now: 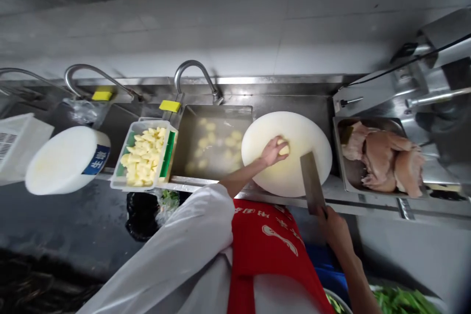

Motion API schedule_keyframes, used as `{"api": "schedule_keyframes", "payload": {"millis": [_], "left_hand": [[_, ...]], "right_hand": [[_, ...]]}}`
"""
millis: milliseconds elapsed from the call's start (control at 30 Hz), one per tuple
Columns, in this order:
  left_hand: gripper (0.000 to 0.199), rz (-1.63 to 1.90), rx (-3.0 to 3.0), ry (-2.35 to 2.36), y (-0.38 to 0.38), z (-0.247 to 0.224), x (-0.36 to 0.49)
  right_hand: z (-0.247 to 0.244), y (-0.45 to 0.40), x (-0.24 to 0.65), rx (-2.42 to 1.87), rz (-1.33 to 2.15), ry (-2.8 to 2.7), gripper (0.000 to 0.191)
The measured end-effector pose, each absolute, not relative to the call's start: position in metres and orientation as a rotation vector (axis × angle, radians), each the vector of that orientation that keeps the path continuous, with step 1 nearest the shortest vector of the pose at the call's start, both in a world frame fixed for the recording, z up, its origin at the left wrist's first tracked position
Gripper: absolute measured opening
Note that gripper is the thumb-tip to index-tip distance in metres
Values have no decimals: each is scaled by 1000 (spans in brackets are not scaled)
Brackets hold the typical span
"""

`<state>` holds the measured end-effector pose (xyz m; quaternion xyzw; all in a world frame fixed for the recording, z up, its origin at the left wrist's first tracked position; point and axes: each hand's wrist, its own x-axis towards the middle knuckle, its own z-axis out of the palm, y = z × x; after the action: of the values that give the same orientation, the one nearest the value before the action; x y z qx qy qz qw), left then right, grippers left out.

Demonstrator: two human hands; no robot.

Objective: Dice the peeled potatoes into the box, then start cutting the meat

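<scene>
My left hand [273, 151] is closed around a peeled potato [283, 147] on the round white cutting board [305, 132]. In my right hand [334, 228] is the dark handle of a cleaver [311, 179]. Its broad blade points away from me, over the right front part of the board, apart from the potato. To the left, whole peeled potatoes [230, 141] lie under water in the sink [186, 149]. Cut potato chunks [145, 154] are heaped in a clear plastic container [118, 172] beside that sink.
Right of the board, a metal tray [346, 176] holds large pieces of raw meat [382, 154]. A second white board [61, 162] leans at the left. A curved faucet [195, 64] rises behind the sink, near a yellow sponge [170, 106]. Leafy greens [405, 300] sit low at the right.
</scene>
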<state>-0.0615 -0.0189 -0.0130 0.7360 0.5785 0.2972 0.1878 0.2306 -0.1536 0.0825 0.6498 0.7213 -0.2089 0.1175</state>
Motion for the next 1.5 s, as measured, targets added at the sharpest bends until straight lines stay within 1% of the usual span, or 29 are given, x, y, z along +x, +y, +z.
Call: {"api": "schedule_keyframes", "payload": {"millis": [100,233,367,533,733,900,1033,1133,1300,1400,1500], "left_hand": [[44,1028,1962,1686,-59,-20,-73],[30,1233,1811,1809,-83,-27,-77],[29,1213,1892,1811,-77,-26,-77],[27,1197,2048,1711,-65,-29,-80],[23,1229,2150,1673,-64,-36,-80],[25,1199,2118,1668,-64,-41,-78],[28,1159,2072,1650,-67,-39,-80],[31,1147,2073,1646,-68,-36,-80],[33,1044,2053,1697,-54,-33,-71],[32,1021,2071,1653,-42,-33,-68],[31,1046,2092,1594,-39,-35,-68]], "right_hand": [[89,-132,213,1778,-577,2202,31],[91,-106,186,1562,-545,2269,32],[94,-97,174,1437,-529,2225,30],[116,-103,172,1431,-457,2242,30],[133,-113,164,1372,-534,2211,26],[122,-84,129,1381,-494,2225,34],[95,-46,78,1375,-506,2358,38],[76,-25,61,1371,-542,2393,37],[60,-2,92,1414,-592,2383,36],[65,-2,116,1490,-494,2342,36],[78,-20,127,1549,-410,2253,37]]}}
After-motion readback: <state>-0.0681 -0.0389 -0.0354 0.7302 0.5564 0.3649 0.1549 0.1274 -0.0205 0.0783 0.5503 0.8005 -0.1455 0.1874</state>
